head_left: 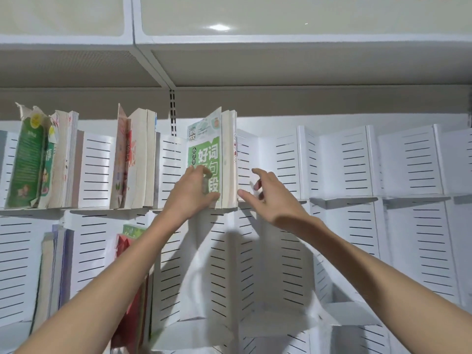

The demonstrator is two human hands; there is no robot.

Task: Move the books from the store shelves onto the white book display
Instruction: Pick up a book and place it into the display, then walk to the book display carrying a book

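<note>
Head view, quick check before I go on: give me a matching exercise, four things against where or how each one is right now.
Things:
1. left hand
2. right hand
3. green-covered book
4. red book

States:
A. lower tier, left of centre
B. open, holding nothing, beside the page edges
C. upright on the upper tier of the white display
D. fingers on the green cover

Pairs: 1-D, 2-B, 3-C, 4-A
</note>
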